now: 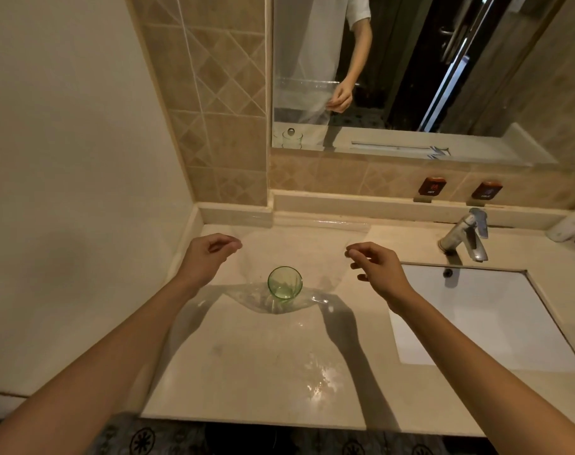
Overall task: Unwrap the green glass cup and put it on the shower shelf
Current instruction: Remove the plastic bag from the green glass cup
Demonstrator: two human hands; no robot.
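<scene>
A green glass cup stands upright on the beige counter, mouth up. A sheet of clear plastic wrap is stretched above and behind the cup, its lower part bunched around the cup's base. My left hand pinches the sheet's upper left corner, left of the cup. My right hand pinches the upper right corner, right of the cup. Both hands hover above the counter. No shower shelf is visible.
A white sink basin lies to the right with a chrome tap behind it. A mirror hangs above the tiled backsplash. A plain wall closes the left side. Patterned floor shows below the counter's front edge.
</scene>
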